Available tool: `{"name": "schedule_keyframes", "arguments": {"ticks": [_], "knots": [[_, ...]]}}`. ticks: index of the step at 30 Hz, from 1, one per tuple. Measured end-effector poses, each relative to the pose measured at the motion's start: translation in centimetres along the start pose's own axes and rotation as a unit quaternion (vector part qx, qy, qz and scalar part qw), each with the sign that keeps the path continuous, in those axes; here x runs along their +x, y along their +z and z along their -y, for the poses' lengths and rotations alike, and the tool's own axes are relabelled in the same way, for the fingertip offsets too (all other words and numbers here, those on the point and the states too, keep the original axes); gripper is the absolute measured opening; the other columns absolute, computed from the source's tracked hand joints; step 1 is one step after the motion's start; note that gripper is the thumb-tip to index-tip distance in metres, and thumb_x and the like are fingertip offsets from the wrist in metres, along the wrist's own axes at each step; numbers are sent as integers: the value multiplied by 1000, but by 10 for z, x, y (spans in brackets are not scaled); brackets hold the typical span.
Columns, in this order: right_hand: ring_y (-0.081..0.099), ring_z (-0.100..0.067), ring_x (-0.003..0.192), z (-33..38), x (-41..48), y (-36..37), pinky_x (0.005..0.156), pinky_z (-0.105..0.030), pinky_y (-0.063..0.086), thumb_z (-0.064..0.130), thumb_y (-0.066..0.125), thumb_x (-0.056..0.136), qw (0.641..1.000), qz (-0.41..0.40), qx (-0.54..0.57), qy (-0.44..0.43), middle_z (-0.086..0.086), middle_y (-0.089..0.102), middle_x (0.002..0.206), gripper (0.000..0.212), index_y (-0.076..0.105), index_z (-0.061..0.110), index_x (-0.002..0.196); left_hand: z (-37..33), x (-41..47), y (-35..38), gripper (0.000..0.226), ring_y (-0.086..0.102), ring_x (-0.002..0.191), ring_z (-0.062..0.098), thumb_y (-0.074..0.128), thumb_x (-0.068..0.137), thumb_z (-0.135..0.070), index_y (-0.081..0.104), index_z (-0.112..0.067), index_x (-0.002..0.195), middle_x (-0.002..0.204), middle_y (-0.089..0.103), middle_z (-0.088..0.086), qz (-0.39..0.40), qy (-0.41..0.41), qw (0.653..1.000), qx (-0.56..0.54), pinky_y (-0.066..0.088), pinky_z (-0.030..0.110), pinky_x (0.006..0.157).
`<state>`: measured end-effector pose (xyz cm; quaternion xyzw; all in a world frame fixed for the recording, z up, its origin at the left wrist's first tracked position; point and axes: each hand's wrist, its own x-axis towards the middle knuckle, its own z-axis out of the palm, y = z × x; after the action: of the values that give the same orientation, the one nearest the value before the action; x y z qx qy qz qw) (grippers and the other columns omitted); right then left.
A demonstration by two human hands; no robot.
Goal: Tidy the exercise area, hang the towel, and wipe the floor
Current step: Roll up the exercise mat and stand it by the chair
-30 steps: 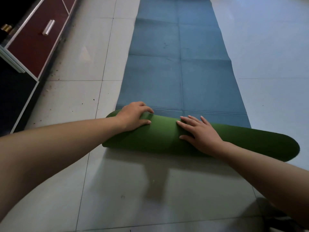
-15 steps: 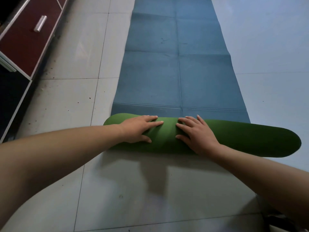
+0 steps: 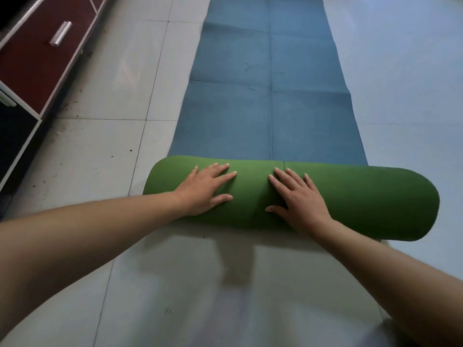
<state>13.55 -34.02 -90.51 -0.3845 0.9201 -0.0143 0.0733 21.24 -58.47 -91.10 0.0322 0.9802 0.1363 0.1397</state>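
Mid-roll on the mat [image 3: 270,101]: left grip [image 3: 205,190] and right grip [image 3: 299,200] released, flat, pressing the roll [image 3: 370,199] on the floor [image 3: 107,151]; next, push forward evenly with both, keeping ends square.

Large pale grey tiles cover the floor [image 3: 100,156], with thin dark joints and black specks scattered at the left. A low cabinet [image 3: 22,96] stands there, white-framed, with a dark red drawer [image 3: 32,63] bearing a silver handle [image 3: 60,33]. Cool bluish light washes the right side.
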Motion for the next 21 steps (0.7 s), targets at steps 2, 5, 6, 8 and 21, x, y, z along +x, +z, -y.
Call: {"name": "schedule_keyframes", "arguments": {"ticks": [2,5,6,8,21], "knots": [[12,-21,144,-2,10,-3,115,-44,8,54,50,87,998,-25,30,44,1,19,156,71,26,23,146,-1,5,-4,75,5,146,15,48,86,-60,18,-33,148,159,8,-6,-13,-5,1000,8,8,52,115],[15,-21,143,-5,23,-5,115,-43,10,54,46,89,993,-44,46,99,0,23,154,65,32,22,144,-8,11,-6,90,2,146,14,61,75,-63,15,-37,148,159,3,-7,1,18,999,28,4,52,115],[17,-21,142,-5,26,-4,115,-43,11,53,46,90,992,-47,50,105,0,25,154,63,33,22,143,-9,13,-5,94,1,146,15,65,73,-61,12,-39,148,159,1,-7,19,20,999,38,3,51,116],[19,-21,142,-4,26,-1,115,-42,11,51,46,90,993,-46,61,93,-1,27,153,60,36,22,141,-7,19,-4,99,2,146,16,69,73,-56,6,-40,148,159,0,-7,48,18,998,48,8,49,117],[19,-15,141,-18,19,16,113,-40,15,56,60,79,997,79,5,15,5,21,154,84,19,28,146,4,31,7,97,19,142,20,70,71,-58,17,-33,148,156,18,0,42,34,997,57,23,36,114]]}}
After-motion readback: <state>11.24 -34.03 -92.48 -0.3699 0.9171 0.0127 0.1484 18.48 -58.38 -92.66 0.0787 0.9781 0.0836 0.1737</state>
